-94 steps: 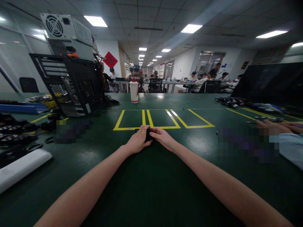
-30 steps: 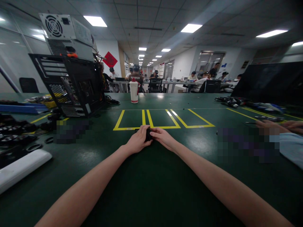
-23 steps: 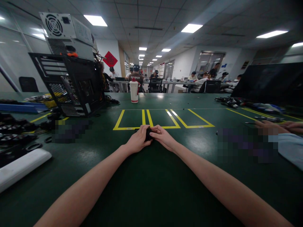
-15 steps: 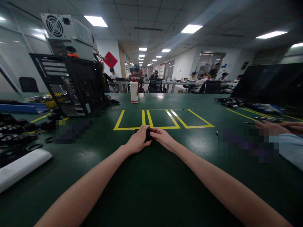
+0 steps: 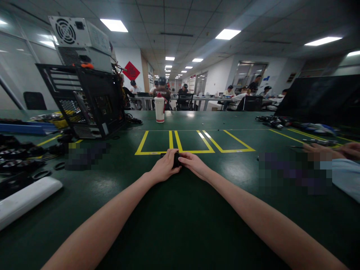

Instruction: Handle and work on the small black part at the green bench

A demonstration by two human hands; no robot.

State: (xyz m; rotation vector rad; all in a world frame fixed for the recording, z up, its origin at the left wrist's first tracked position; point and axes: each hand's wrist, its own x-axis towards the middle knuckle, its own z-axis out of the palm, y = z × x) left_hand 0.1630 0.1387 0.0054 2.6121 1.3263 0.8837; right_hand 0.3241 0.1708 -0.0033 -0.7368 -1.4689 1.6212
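My left hand (image 5: 165, 167) is closed over a small black object (image 5: 176, 160) just above or on the green table (image 5: 180, 210), at the middle of the view. The object's kind cannot be made out, since my fingers cover most of it. On its right side, the fingertips of my right hand (image 5: 192, 164) pinch its edge. Directly beyond both hands, yellow tape (image 5: 194, 152) marks several box outlines on the tabletop.
An open black computer case (image 5: 84, 101) with power supplies (image 5: 81, 37) on top stands at the left. Nearer lies a white bar-shaped object (image 5: 30, 200). A white tumbler (image 5: 159, 108) stands farther back. A co-worker's hands (image 5: 323, 152) are at the right, near tools (image 5: 320, 142).
My hands stay nearly still around the black object. At the right, the co-worker's farther hand has shifted slightly.
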